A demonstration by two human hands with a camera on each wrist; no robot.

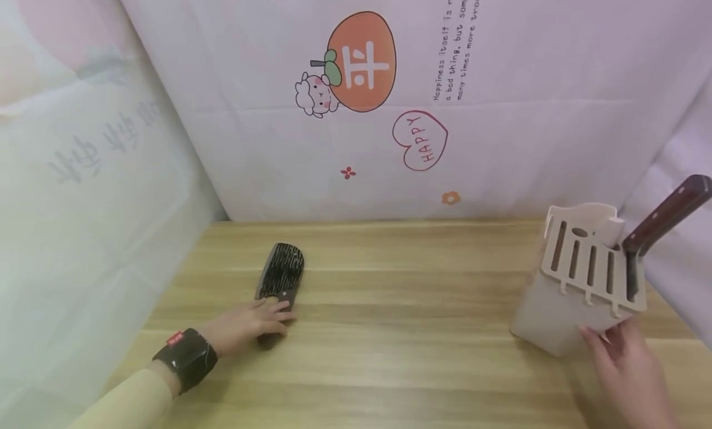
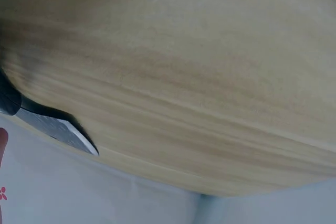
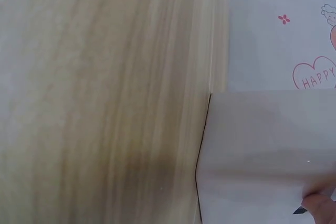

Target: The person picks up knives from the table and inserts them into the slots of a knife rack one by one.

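Note:
A cleaver [image 1: 283, 269] with a dark, streaked blade and brown handle lies on the table at the left. My left hand [image 1: 253, 324] rests over its handle, fingers spread across it. In the left wrist view, part of the cleaver's blade [image 2: 58, 128] shows at the left edge. On the right stands a beige knife holder [image 1: 556, 311] with a slotted top. A knife with a brown riveted handle [image 1: 664, 216] sits in its rightmost slot. My right hand [image 1: 631, 367] grips the holder's near right side, thumb on the front face; its other fingers are partly hidden.
The wooden table [image 1: 400, 318] stretches between the cleaver and the holder. Behind it hangs a pale printed cloth [image 1: 267, 157], with further cloth at the left and right sides. A white rod-like piece [image 1: 609, 231] stands in the holder's back part.

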